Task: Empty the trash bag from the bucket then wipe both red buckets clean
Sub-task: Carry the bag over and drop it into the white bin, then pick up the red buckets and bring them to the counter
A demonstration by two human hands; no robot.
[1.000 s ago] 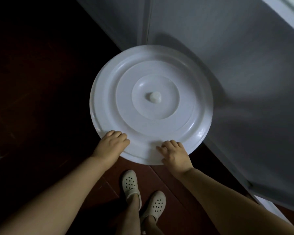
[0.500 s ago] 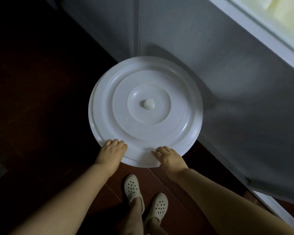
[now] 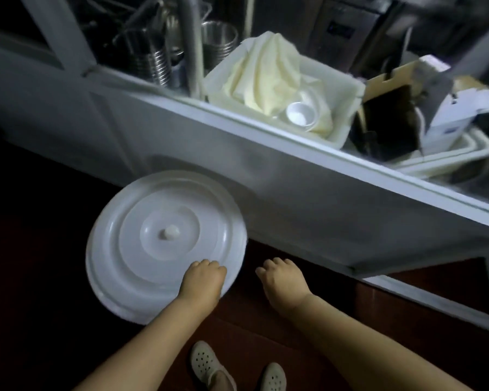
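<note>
The left hand (image 3: 202,283) gripped the near edge of the round white lid (image 3: 165,241), fingers curled over its rim. The lid, its small knob (image 3: 168,232) upward, sat low beside the white counter front (image 3: 294,198). The right hand (image 3: 283,280) hung free just right of the lid — fingers loosely bent, holding nothing. No red bucket showed. On the counter, a white tub (image 3: 342,108) held cream cloth (image 3: 266,74); the box (image 3: 449,119) print was too blurred to read.

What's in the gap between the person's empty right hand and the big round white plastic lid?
Only bare dark red floor, as the head view shows. The right hand hangs apart from the round white plastic lid, which the left hand grips.
</note>
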